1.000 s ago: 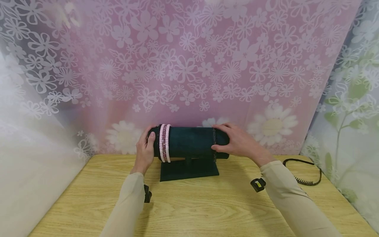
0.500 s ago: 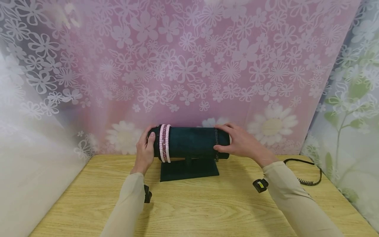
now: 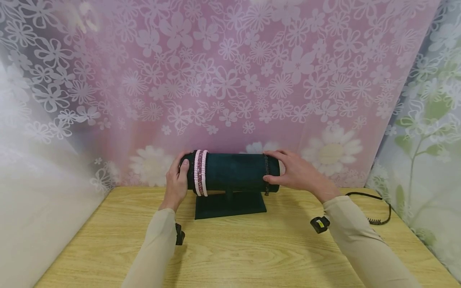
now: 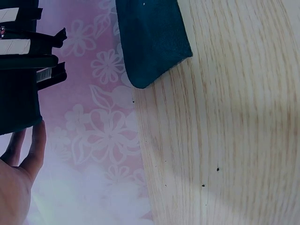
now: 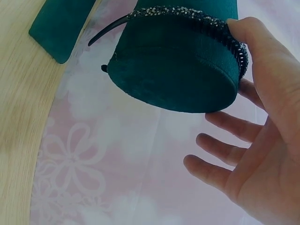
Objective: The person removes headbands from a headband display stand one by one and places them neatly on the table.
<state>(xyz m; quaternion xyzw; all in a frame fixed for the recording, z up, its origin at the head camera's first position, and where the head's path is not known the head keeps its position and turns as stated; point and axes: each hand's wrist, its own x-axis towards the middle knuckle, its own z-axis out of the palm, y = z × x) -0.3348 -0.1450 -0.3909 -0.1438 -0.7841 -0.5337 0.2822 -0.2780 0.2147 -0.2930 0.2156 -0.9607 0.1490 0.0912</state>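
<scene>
A dark green velvet headband stand [image 3: 235,172], a horizontal roll on a flat base, stands at the table's back edge. My left hand [image 3: 176,184] holds the roll's left end, thumb in front. Beside that thumb sit two pale pink headbands [image 3: 204,176] with a glittery pink headband [image 3: 200,174] between them, plus dark bands partly hidden. My right hand [image 3: 297,172] pinches a black sparkly headband [image 5: 173,11] near the roll's right end. In the right wrist view its thumb presses the band's edge, while several fingers stretch beyond the roll's end.
A black toothed headband [image 3: 378,222] lies on the wooden table [image 3: 230,252] at the right, partly behind the right sleeve. A pink floral curtain [image 3: 230,80] hangs directly behind the stand. Each wrist wears a small black camera.
My right hand has slid a little to the right, drawing the black sparkly headband along the roll toward its right end. The left hand and the stand hold still.
</scene>
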